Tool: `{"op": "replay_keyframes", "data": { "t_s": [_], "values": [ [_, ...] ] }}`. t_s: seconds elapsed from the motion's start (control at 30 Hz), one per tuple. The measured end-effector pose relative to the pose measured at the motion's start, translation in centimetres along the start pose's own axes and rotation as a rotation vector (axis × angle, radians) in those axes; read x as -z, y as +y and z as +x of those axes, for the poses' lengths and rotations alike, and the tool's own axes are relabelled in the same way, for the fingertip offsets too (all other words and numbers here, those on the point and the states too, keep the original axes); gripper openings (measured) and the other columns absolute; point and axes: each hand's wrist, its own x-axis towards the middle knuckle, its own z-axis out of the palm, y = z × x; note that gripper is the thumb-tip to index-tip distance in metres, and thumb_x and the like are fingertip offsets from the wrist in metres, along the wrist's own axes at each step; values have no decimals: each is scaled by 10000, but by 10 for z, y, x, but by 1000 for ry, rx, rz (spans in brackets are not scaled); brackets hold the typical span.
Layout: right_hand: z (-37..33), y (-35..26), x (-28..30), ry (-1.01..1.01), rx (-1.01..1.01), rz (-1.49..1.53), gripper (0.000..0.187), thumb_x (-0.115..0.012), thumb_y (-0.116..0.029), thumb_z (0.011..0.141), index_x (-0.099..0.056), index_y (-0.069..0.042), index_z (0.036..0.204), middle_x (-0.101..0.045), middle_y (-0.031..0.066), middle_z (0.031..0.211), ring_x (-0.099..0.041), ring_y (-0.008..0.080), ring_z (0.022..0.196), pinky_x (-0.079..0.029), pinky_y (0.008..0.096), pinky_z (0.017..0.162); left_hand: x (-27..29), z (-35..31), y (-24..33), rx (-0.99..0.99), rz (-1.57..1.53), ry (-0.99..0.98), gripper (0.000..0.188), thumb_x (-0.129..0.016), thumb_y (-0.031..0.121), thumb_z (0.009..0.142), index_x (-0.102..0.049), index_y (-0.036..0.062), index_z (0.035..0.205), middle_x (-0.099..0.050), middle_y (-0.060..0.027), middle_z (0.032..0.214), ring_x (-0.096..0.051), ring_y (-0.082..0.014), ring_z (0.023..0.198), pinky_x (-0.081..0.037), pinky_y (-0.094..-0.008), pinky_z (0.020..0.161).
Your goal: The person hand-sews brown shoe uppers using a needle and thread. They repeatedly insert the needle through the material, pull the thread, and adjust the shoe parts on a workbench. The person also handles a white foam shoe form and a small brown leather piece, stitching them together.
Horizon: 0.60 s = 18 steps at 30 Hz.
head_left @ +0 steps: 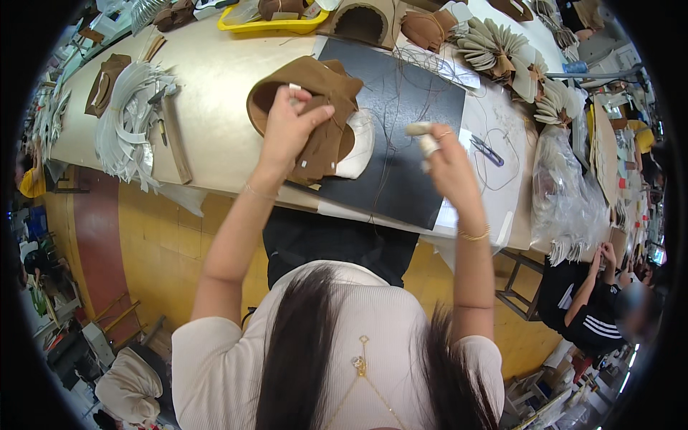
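Observation:
My left hand [288,129] grips a brown suede-like shoe upper [322,136], thumb and fingers closed on its top. A smooth white piece [358,147] shows from under the upper's right side. Both lie over a black mat [408,122] on the table. My right hand [450,161] is raised over the mat's right part, apart from the upper. Pale covers wrap some of its fingertips, and the fingers are bent together. What they pinch is too small to make out. Thin dark threads [390,136] trail across the mat.
Small blue-handled snips [487,152] lie right of my right hand. To the left are a hammer [174,136] and a stack of pale curved strips [129,125]. A yellow tray [272,26] stands at the back; a clear plastic bag [566,193] hangs at the right edge.

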Motion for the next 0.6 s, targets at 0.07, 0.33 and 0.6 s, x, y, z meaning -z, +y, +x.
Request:
{"op": "replay_keyframes", "data": {
  "t_s": [0.07, 0.33, 0.6],
  "values": [
    [-4, -12, -32, 56, 84, 147, 269, -484, 13, 883, -631, -14, 1107, -480, 62, 920, -538, 124, 621, -474, 254, 584, 3, -11, -14, 27, -126, -5, 402, -709, -5, 782, -443, -11, 1083, -628, -163, 1022, -615, -158, 920, -529, -279, 782],
    [7, -31, -72, 165, 173, 15, 216, -627, -15, 765, -687, 12, 970, -519, 104, 714, -546, 217, 583, -441, 330, 562, -3, -16, -13, -16, -137, -150, 336, -654, 1, 833, -558, -62, 1148, -668, -110, 1035, -627, -118, 906, -516, -247, 786],
    [7, -33, -74, 185, 231, -69, 217, -635, -19, 740, -693, 18, 947, -535, 118, 711, -526, 246, 571, -431, 351, 562, -6, -22, -12, -161, 78, -160, 338, -641, -14, 841, -565, -61, 1167, -639, -90, 1110, -592, -118, 1010, -469, -240, 882]
  ]
}}
